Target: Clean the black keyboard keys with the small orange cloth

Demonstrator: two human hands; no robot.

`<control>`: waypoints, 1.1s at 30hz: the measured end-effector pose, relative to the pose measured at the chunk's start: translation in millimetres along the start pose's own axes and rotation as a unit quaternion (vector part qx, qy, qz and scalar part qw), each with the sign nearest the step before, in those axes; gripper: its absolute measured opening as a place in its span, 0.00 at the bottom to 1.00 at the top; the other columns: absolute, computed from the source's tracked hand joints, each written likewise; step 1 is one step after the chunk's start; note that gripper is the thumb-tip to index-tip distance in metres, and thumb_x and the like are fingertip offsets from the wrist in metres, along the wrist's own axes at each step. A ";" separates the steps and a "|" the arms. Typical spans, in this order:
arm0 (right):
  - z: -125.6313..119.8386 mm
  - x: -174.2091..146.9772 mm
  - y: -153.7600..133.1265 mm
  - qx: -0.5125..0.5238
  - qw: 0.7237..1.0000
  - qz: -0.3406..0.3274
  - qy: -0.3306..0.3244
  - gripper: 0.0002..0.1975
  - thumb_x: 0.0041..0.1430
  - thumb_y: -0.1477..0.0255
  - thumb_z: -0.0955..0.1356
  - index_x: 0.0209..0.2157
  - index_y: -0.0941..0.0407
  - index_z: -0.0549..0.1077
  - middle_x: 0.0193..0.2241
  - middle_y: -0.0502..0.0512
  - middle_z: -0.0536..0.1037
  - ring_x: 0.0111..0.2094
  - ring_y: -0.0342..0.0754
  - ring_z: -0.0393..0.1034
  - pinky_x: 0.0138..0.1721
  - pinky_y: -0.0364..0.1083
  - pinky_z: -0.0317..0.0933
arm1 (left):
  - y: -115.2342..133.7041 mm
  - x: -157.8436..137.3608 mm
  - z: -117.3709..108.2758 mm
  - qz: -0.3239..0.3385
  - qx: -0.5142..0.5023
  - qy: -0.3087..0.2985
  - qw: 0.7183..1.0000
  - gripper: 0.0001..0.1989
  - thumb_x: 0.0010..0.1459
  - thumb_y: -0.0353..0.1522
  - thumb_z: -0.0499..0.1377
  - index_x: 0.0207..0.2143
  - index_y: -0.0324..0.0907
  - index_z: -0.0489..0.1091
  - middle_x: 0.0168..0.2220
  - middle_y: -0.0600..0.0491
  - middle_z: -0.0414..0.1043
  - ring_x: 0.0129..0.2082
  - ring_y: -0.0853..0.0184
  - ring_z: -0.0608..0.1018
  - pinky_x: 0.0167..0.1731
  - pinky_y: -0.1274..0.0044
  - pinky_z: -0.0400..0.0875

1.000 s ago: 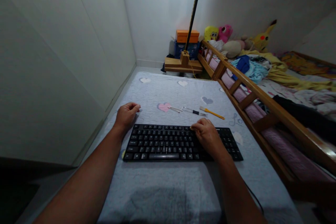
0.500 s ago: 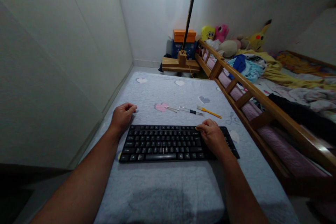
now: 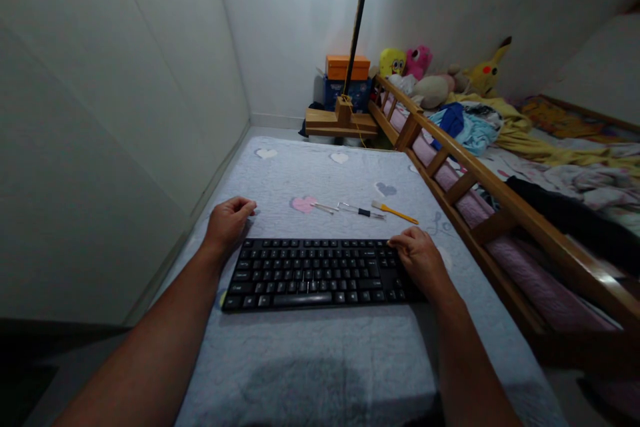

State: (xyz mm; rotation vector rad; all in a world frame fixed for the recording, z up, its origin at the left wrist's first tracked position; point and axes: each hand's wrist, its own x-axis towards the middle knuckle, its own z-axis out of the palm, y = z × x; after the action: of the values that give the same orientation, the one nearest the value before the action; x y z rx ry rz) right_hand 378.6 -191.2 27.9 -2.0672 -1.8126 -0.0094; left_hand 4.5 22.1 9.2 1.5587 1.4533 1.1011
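A black keyboard (image 3: 307,273) lies flat on the cloth-covered table. My left hand (image 3: 231,220) rests on the cloth beside its upper left corner, fingers curled together, with nothing visible in them. Over the right end of the keyboard is my right hand (image 3: 417,255), its thumb and forefinger pinched at the top row of keys. Whatever may be between those fingertips is too small to make out. Past the keyboard lie white cotton swabs (image 3: 325,207), a wire tool with a black grip (image 3: 364,212) and a yellow-handled brush (image 3: 396,212).
A wooden bed rail (image 3: 460,153) runs along the table's right side, with clothes and plush toys (image 3: 419,62) behind it. On the left stands a pale cabinet (image 3: 125,113). A lamp on a wooden base (image 3: 343,121) and an orange box (image 3: 347,67) are beyond the far edge.
My right hand has slid rightward along the keyboard's top row, uncovering more keys. My left hand keeps its place beside the keyboard. The whole view has shifted slightly.
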 end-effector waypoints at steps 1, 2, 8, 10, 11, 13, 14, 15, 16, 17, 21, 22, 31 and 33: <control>-0.1 -0.5 2.3 -0.001 1.000 0.003 0.002 0.14 0.59 0.80 0.65 0.36 0.54 0.82 0.33 0.56 0.73 0.39 0.51 0.66 0.43 0.48 0.61 | -0.8 0.2 -0.1 0.001 0.001 0.000 1.000 0.11 0.49 0.40 0.61 0.23 0.42 0.73 0.21 0.55 0.72 0.21 0.69 0.69 0.22 0.78 0.63; -0.2 -1.2 4.7 -0.003 1.000 0.007 0.004 0.14 0.59 0.80 0.65 0.36 0.54 0.82 0.33 0.56 0.73 0.39 0.51 0.66 0.43 0.48 0.61 | -1.6 0.4 -0.3 0.003 0.003 0.000 1.000 0.11 0.49 0.40 0.61 0.23 0.41 0.73 0.21 0.55 0.73 0.21 0.69 0.70 0.22 0.78 0.63; -2.8 -4.8 16.7 -0.007 1.000 0.025 0.011 0.12 0.60 0.78 0.65 0.35 0.56 0.81 0.33 0.57 0.74 0.38 0.51 0.67 0.44 0.49 0.61 | -5.3 2.6 -0.3 0.006 0.007 -0.003 1.000 0.11 0.50 0.40 0.61 0.24 0.42 0.73 0.22 0.54 0.73 0.21 0.69 0.70 0.22 0.78 0.63; -3.0 -4.9 16.7 -0.010 0.999 0.031 0.019 0.12 0.60 0.78 0.65 0.35 0.56 0.81 0.34 0.57 0.74 0.39 0.52 0.67 0.44 0.49 0.61 | -5.7 3.5 -0.1 0.013 0.011 0.002 1.000 0.11 0.49 0.40 0.61 0.23 0.42 0.73 0.23 0.53 0.74 0.22 0.68 0.71 0.23 0.77 0.64; -2.7 -4.6 15.5 -0.009 0.999 0.031 0.024 0.12 0.60 0.79 0.65 0.35 0.56 0.81 0.34 0.57 0.74 0.39 0.52 0.67 0.44 0.49 0.61 | -5.9 3.8 0.0 0.015 0.015 0.001 1.000 0.11 0.49 0.40 0.61 0.23 0.42 0.73 0.23 0.53 0.75 0.22 0.68 0.71 0.23 0.77 0.64; -1.2 -3.6 10.8 0.000 0.999 0.022 0.028 0.12 0.59 0.79 0.65 0.35 0.55 0.81 0.33 0.57 0.73 0.39 0.51 0.67 0.45 0.49 0.61 | -6.4 4.2 0.1 0.013 0.020 -0.002 1.000 0.11 0.49 0.40 0.61 0.23 0.42 0.73 0.23 0.53 0.75 0.22 0.68 0.71 0.23 0.77 0.64; -0.2 -3.1 7.9 0.008 0.999 0.015 0.029 0.12 0.59 0.79 0.65 0.35 0.55 0.81 0.33 0.56 0.73 0.39 0.51 0.67 0.44 0.49 0.61 | -6.7 4.2 0.1 0.010 0.021 -0.003 1.000 0.11 0.49 0.41 0.61 0.24 0.42 0.73 0.23 0.53 0.74 0.22 0.68 0.71 0.23 0.77 0.64; 0.8 -2.7 5.0 0.014 0.999 0.010 0.030 0.12 0.59 0.79 0.65 0.35 0.55 0.81 0.33 0.56 0.73 0.39 0.51 0.67 0.44 0.49 0.61 | -7.0 4.2 0.2 0.007 0.021 -0.003 1.000 0.11 0.49 0.41 0.61 0.24 0.42 0.73 0.23 0.53 0.74 0.22 0.68 0.71 0.22 0.77 0.63; 1.7 -2.4 2.6 0.019 0.999 0.005 0.030 0.12 0.59 0.79 0.65 0.36 0.54 0.81 0.33 0.56 0.73 0.39 0.51 0.67 0.44 0.48 0.61 | -7.3 4.0 0.3 0.006 0.020 -0.003 1.000 0.11 0.49 0.41 0.61 0.24 0.42 0.73 0.23 0.53 0.74 0.22 0.68 0.71 0.22 0.77 0.63; 2.4 -2.2 0.8 0.021 0.999 0.003 0.028 0.12 0.58 0.79 0.65 0.36 0.54 0.81 0.33 0.56 0.73 0.39 0.51 0.67 0.43 0.48 0.61 | -7.5 3.9 0.3 0.006 0.019 -0.003 1.000 0.11 0.49 0.41 0.61 0.25 0.42 0.73 0.23 0.53 0.74 0.21 0.68 0.70 0.22 0.77 0.63; 1.1 -3.2 2.0 0.012 1.000 0.020 0.015 0.13 0.58 0.80 0.65 0.35 0.55 0.81 0.33 0.57 0.73 0.39 0.52 0.66 0.43 0.49 0.61 | -7.5 3.5 0.6 0.012 0.013 -0.003 1.000 0.11 0.49 0.40 0.61 0.24 0.42 0.73 0.23 0.53 0.74 0.22 0.68 0.71 0.23 0.77 0.64; 0.0 -3.4 3.1 0.008 1.000 0.026 0.013 0.13 0.57 0.81 0.65 0.35 0.56 0.81 0.33 0.57 0.73 0.39 0.52 0.66 0.43 0.49 0.61 | -7.3 3.5 0.6 0.014 0.012 -0.003 1.000 0.11 0.49 0.40 0.61 0.24 0.42 0.73 0.23 0.53 0.74 0.22 0.68 0.71 0.24 0.77 0.64; 0.4 3.7 -22.0 0.015 1.000 -0.008 0.019 0.12 0.59 0.80 0.65 0.35 0.55 0.81 0.34 0.57 0.73 0.39 0.52 0.66 0.43 0.48 0.60 | -6.2 3.4 0.3 0.002 0.012 -0.005 1.000 0.11 0.48 0.41 0.61 0.24 0.42 0.73 0.23 0.54 0.73 0.21 0.69 0.70 0.24 0.77 0.63; 3.4 4.8 -27.8 0.012 1.000 -0.020 0.013 0.13 0.59 0.81 0.65 0.36 0.54 0.81 0.34 0.57 0.73 0.39 0.51 0.66 0.42 0.48 0.60 | -5.9 2.9 0.3 -0.002 0.007 -0.005 1.000 0.12 0.48 0.41 0.62 0.24 0.42 0.73 0.23 0.54 0.73 0.21 0.70 0.69 0.23 0.77 0.63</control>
State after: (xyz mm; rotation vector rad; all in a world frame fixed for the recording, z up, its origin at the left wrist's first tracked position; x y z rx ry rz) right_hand 352.0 -183.2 33.9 -2.0051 -1.8295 -0.0240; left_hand 2.6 25.6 3.9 1.5683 1.4587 1.0823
